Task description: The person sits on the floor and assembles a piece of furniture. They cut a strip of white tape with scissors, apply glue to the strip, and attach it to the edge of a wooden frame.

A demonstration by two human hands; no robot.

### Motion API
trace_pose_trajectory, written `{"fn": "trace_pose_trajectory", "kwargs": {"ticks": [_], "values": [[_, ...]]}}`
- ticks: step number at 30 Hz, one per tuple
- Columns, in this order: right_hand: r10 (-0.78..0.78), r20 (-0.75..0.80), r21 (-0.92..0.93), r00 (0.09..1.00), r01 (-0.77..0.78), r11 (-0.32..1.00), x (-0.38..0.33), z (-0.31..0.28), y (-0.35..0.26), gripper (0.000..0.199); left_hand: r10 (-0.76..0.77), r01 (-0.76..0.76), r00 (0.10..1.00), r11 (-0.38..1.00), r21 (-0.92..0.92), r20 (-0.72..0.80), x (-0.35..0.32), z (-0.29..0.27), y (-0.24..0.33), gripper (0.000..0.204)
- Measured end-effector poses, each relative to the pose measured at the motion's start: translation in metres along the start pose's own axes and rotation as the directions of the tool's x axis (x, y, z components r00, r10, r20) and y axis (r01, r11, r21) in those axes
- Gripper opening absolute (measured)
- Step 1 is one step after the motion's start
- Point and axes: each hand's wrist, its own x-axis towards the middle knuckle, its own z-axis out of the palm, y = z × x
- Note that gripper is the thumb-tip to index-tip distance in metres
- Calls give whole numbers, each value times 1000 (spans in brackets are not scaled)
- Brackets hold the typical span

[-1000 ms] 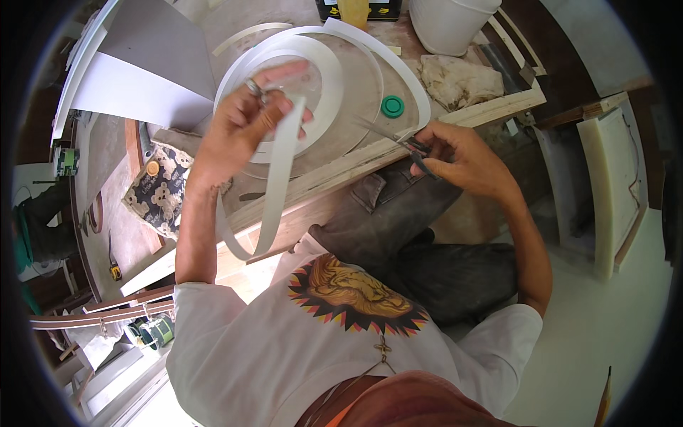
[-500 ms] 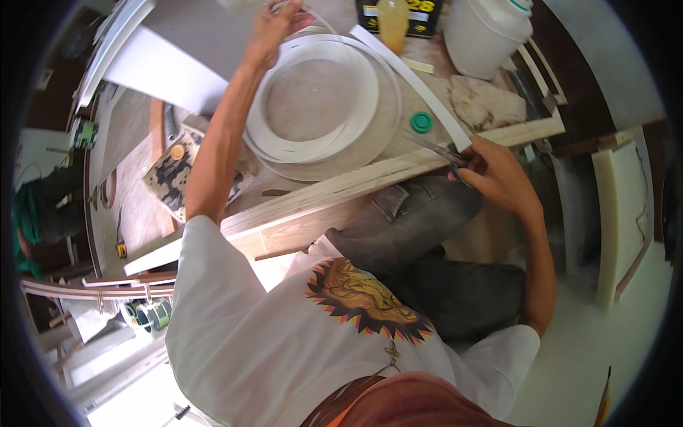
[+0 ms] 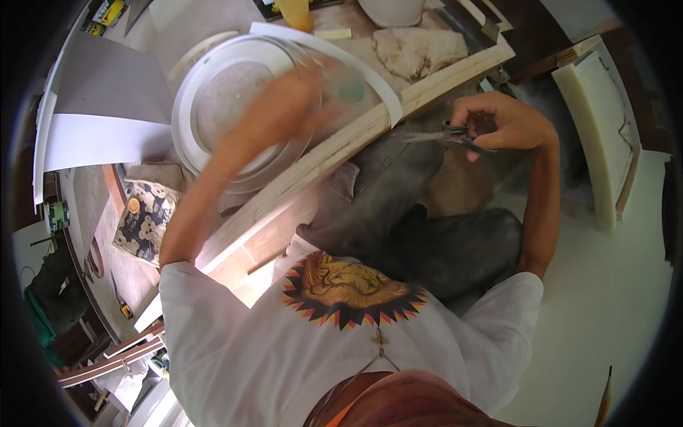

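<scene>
Crumpled cloth (image 3: 420,50) on workbench (image 3: 235,14); white sheet (image 3: 99,139) left; yellow bottle (image 3: 294,13).

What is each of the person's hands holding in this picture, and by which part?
The right hand grips scissors by their handles, fingers through the loops. The left hand is blurred above the coiled white strip; whether it holds anything cannot be told.

A single head-worn fisheye view looks steeply down from just above the person's chest, close over the long pale wooden worktop (image 3: 427,92) that crosses the upper frame. Straight edges bow toward the dark round rim. The pale floor (image 3: 612,299) fills the lower right.
</scene>
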Motion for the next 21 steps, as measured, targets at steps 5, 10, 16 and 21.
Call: {"fn": "trace_pose_trajectory", "kwargs": {"ticks": [5,10,16,21], "values": [[-208,-375,158,904,283,946,3,-2,-1,19,202,-209,975,975,-71,-94,32,48,33,48],[-215,-585,118,782,344,932,11,0,0,24,94,-114,993,941,-319,-78,53,34,33,33],[-192,-688,123,700,373,920,20,-1,16,27,85,-128,984,949,-289,-157,49,56,41,27],[-209,-719,54,663,352,934,26,3,23,22,-248,107,943,859,-501,-223,52,13,47,30]]}}
